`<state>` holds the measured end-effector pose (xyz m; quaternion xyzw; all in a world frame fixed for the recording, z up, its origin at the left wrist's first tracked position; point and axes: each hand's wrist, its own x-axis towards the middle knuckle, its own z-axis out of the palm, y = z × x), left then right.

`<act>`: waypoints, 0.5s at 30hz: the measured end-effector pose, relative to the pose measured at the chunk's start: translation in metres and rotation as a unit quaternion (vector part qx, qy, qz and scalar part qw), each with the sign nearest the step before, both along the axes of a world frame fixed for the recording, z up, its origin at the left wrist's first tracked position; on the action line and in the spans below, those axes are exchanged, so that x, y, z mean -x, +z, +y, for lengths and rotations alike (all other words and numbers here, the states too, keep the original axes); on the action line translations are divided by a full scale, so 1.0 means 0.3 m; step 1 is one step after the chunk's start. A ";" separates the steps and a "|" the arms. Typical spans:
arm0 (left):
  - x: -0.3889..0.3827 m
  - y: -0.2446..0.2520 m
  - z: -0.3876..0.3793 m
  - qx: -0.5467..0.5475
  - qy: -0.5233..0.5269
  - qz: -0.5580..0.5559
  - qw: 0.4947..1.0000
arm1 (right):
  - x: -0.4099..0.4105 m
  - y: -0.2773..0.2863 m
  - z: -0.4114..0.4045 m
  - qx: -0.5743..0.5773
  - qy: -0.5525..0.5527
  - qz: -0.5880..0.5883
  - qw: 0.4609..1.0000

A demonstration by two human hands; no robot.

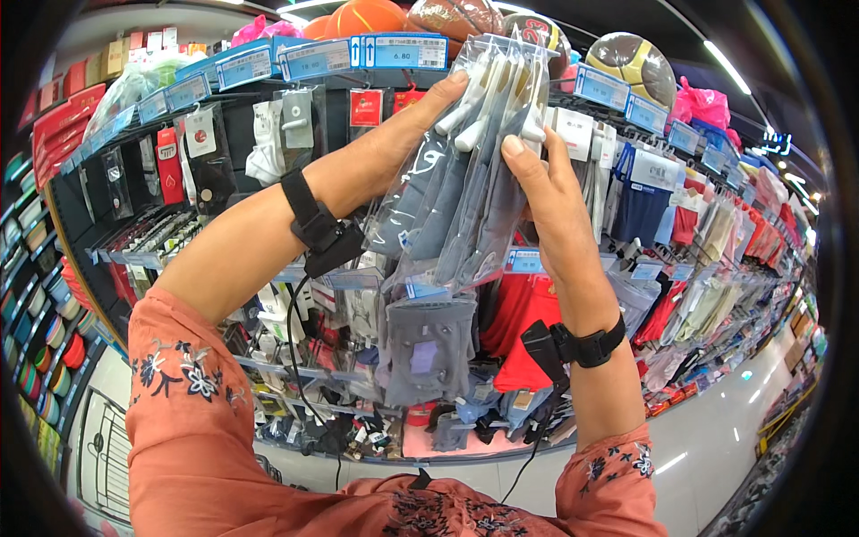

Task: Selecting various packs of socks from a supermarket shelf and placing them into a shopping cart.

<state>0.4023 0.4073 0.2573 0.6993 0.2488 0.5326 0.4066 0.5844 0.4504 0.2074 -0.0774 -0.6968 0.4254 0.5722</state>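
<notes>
Both my hands hold a bunch of clear plastic packs of dark grey-blue garments (463, 194) up before the shelf's top rail. White plastic hangers or hooks (470, 134) show inside the packs near their upper ends. My left hand (436, 101) is at the packs' upper left, its thumb pointing up beside them; its other fingers are hidden behind. My right hand (543, 161) grips the right side, with the thumb in front near a white hook end and fingers behind. Below the packs hangs a grey pair of underpants in a clear pack (429, 349).
Blue price tags (402, 52) line the top rail, with balls (366, 19) above it. Packed socks (267, 141) hang at left, navy underwear (644, 201) at right, red garments (530, 322) below. Stacked bowls (57, 335) stand far left. A metal wire cart or rack (104, 450) stands at lower left.
</notes>
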 end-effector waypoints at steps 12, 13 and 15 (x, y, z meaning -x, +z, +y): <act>-0.098 0.005 -0.105 -0.023 0.049 0.001 0.999 | -0.076 -0.005 -0.053 0.000 0.054 0.019 0.998; -0.110 0.002 -0.112 -0.016 0.063 -0.010 0.998 | -0.080 -0.012 -0.055 -0.001 0.057 0.019 0.998; -0.121 -0.001 -0.130 -0.017 0.060 -0.018 0.998 | -0.088 -0.026 -0.064 -0.043 0.002 0.011 0.999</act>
